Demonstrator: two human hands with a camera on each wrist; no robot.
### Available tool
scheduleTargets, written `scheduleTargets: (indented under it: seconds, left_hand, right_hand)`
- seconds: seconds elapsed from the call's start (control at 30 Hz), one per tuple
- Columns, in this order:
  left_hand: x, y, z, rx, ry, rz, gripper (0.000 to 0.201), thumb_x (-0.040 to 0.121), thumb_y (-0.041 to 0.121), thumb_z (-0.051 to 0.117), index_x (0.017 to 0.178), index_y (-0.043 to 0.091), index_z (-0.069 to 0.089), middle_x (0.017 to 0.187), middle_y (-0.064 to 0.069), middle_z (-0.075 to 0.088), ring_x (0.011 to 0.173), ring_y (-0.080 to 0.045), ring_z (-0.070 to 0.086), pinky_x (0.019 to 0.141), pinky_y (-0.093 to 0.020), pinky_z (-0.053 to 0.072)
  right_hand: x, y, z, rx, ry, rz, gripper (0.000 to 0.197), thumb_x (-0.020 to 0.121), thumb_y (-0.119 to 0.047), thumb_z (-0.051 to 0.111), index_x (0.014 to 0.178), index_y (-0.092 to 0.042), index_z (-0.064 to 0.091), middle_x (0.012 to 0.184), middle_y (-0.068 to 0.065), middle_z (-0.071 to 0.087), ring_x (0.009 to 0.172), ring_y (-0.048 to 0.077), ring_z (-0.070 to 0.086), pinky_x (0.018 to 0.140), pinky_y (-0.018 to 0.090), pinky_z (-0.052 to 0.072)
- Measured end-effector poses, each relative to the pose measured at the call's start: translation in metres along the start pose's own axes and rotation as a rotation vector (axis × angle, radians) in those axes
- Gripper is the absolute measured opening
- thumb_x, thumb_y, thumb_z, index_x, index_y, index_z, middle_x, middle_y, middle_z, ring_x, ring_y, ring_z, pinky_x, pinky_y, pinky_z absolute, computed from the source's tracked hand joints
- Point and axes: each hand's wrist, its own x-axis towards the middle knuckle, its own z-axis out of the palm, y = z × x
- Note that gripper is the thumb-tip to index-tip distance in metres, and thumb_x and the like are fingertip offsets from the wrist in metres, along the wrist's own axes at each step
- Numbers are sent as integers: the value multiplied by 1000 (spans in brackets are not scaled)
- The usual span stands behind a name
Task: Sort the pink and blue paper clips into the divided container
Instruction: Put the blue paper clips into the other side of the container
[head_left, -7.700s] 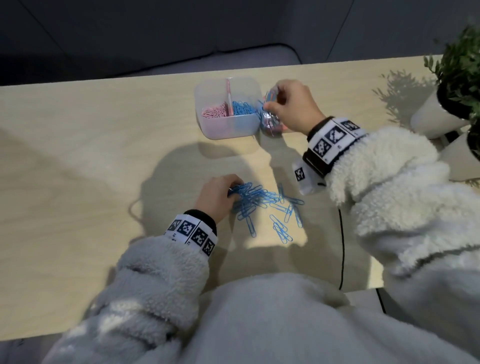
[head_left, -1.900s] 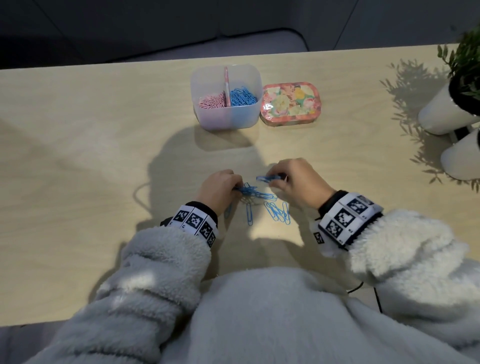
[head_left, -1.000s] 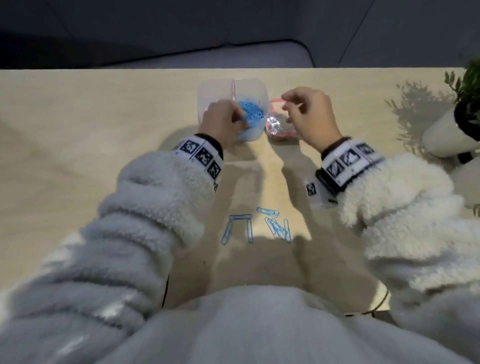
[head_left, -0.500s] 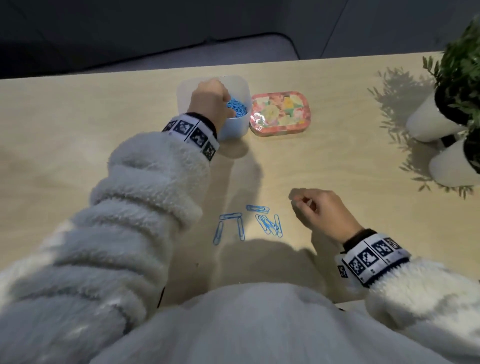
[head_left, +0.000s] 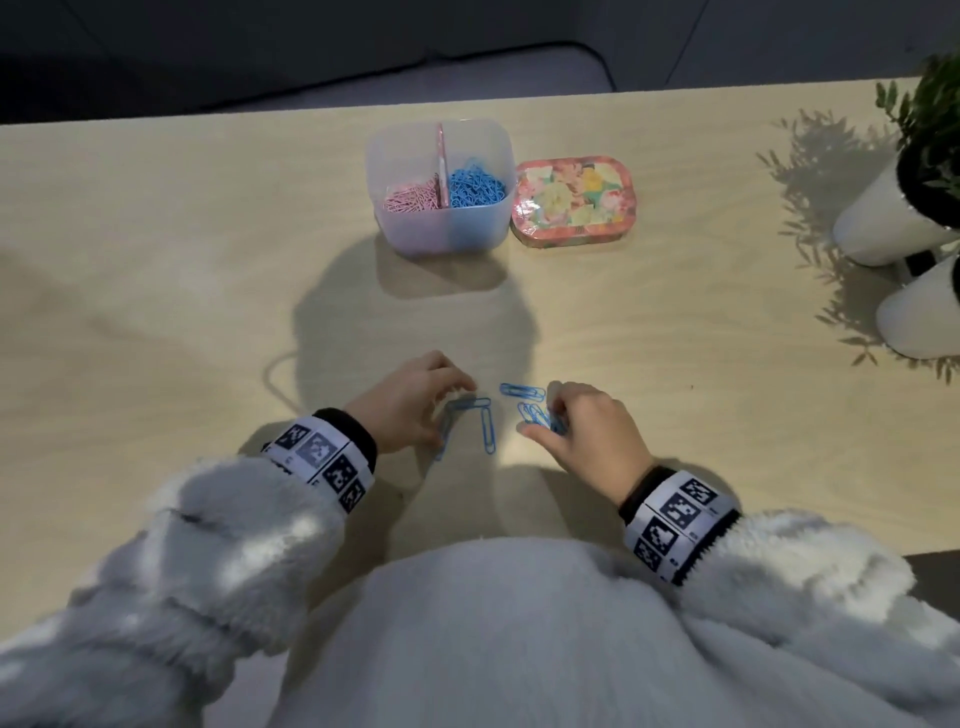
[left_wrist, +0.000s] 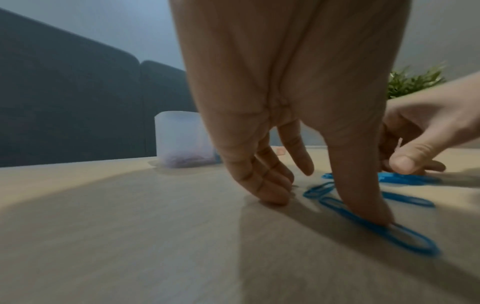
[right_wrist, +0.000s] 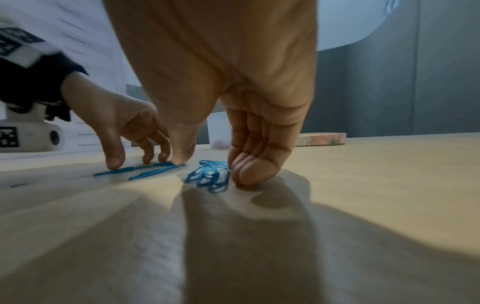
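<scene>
left hand (head_left: 410, 402): sitting at lower centre of the head view, fingers pointing down and loosely spread, holding nothing; in the left wrist view the thumb (left_wrist: 363, 193) is pressing flat on one blue clip (left_wrist: 384, 228) lying on the table (head_left: 156, 291).
right hand (head_left: 589, 431): sitting just right of the left hand, fingers bent down with tips touching the table, thumb and fingers closing in around a small bunch of blue clips (right_wrist: 210, 174); not yet lifting it, and a firm pinch cannot be told.
loose blue clips (head_left: 485, 426): lying flat between the two hands, a few singly and one bunch by the right fingers.
divided container (head_left: 441, 228): standing at upper centre of the head view, well apart from the hands, translucent.
pink clips (head_left: 410, 197): lying in its left compartment.
sorted blue clips (head_left: 475, 184): lying in its right compartment.
floral tin (head_left: 571, 202): sitting just right of the container, touching or nearly so.
plant pots (head_left: 893, 218): standing at the right edge, white, with green leaves showing.
sleeves (head_left: 218, 561): pale fleece, with patterned wristbands.
</scene>
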Motion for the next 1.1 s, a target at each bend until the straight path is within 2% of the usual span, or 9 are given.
scheduleTargets:
  seconds: [0.1, 0.23, 0.37, 0.53, 0.67, 0.77, 0.87, 0.97, 1.1]
  left_hand:
    - [7, 9, 9, 31, 33, 11, 69, 55, 12, 83, 119, 11, 56, 113, -11, 50, 100, -24, 51, 91, -29, 42]
    - [15, 26, 24, 201, 115, 67, 58, 59, 19, 80, 114, 17, 59, 115, -8, 54, 101, -28, 49, 86, -39, 47]
    - [18, 29, 32, 413, 65, 253, 49, 41, 24, 86, 86, 18, 69, 90, -7, 67, 75, -31, 61, 64, -35, 56]
    - [17, 26, 29, 589, -56, 317, 34, 47, 42, 82, 71, 24, 65, 78, 1, 64, 68, -22, 60, 55, -24, 51]
    - [19, 28, 25, 723, -54, 275, 39, 72, 57, 37, 65, 27, 61, 74, 9, 62, 66, -13, 60, 55, -22, 42]
    - [17, 28, 29, 755, -54, 285, 32, 79, 43, 35, 67, 24, 58, 69, 9, 61, 63, -14, 58, 63, -23, 32]
    - [17, 27, 35, 757, -3, 295, 29, 78, 40, 37, 63, 24, 56, 61, 10, 59, 61, -14, 57, 63, -27, 25]
    - [15, 28, 38, 761, 59, 250, 33, 73, 44, 35, 59, 25, 58, 63, 11, 60, 63, -14, 58, 62, -27, 25]
    - [9, 23, 36, 702, 124, 239, 29, 73, 45, 39, 62, 24, 55, 66, 8, 59, 71, -16, 48, 62, -27, 25]
  right_hand:
    - [4, -9, 3, -25, -20, -10, 26, 77, -30, 69, 84, -11, 52, 90, 12, 61, 88, 31, 56, 72, 34, 38]
    - [5, -10, 7, 23, -65, -19, 11, 79, -13, 63, 82, -13, 53, 91, 11, 62, 88, 31, 57, 71, 33, 38]
    - [3, -5, 4, 29, -88, -28, 7, 78, -6, 59, 83, -9, 55, 91, 13, 60, 88, 31, 56, 72, 32, 38]
    - [0, -8, 3, -125, -123, -126, 13, 85, -5, 47, 96, -1, 54, 104, 20, 58, 100, 34, 54, 80, 37, 43]
    - [2, -15, 4, -262, -148, -175, 22, 92, -6, 40, 108, 2, 52, 114, 23, 56, 109, 34, 53, 85, 37, 44]
    - [7, -11, 2, -281, -192, -200, 21, 88, -4, 42, 105, 2, 52, 109, 22, 57, 105, 34, 54, 85, 37, 42]
    - [14, 2, -5, 28, -226, -145, 7, 84, -3, 46, 84, -6, 52, 83, 19, 59, 75, 32, 56, 66, 33, 37]
    - [20, 11, -15, 531, -236, 36, 21, 87, 2, 41, 73, -13, 47, 66, 15, 54, 49, 13, 53, 50, 23, 39]
    - [28, 15, -22, 1014, -199, 266, 30, 91, 8, 26, 78, -9, 47, 65, 12, 52, 58, 17, 61, 44, 19, 45]
